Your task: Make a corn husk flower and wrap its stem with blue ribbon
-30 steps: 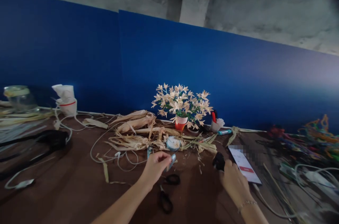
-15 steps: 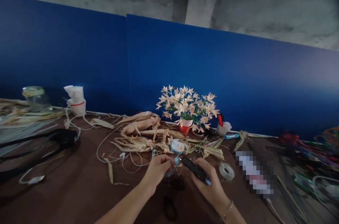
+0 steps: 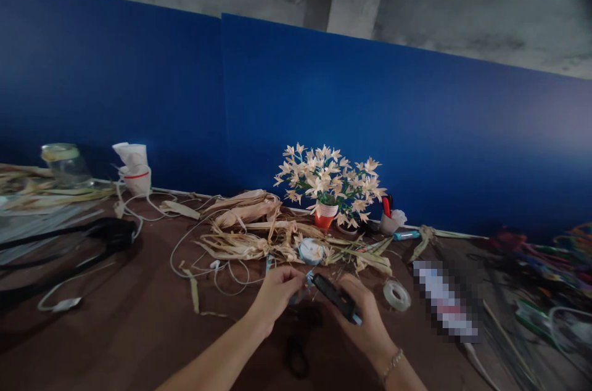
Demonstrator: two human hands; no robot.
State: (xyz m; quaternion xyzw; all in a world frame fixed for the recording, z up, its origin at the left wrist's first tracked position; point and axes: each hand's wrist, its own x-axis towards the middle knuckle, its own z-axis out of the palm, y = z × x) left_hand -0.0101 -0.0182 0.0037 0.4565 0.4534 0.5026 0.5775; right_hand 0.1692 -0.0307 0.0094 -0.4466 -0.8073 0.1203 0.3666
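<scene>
My left hand [image 3: 279, 287] is closed in a pinch on a small light-blue piece [image 3: 309, 280], too small to make out its kind. My right hand [image 3: 363, 303] is wrapped round a thick black hand tool [image 3: 335, 295] with a narrow tip and a pale blue rear end. The tool's tip meets or nearly meets the light-blue piece; I cannot tell if they touch. Just beyond my hands lies a round white and light-blue roll [image 3: 311, 251]. Dark loops [image 3: 296, 357] lie on the brown table below my hands.
Dried husks [image 3: 245, 218] spread behind my hands, before a potted plant of cream flowers [image 3: 326, 184]. A tape roll [image 3: 396, 294] and a blurred-out item [image 3: 444, 301] lie right. White cord, a black strap-like object [image 3: 111, 234] and a glass jar [image 3: 67, 166] are left. A blue partition [image 3: 296, 101] stands behind.
The view has tilted down slightly. The black tool's tip has come closer to the light-blue piece. Both hands keep their holds.
</scene>
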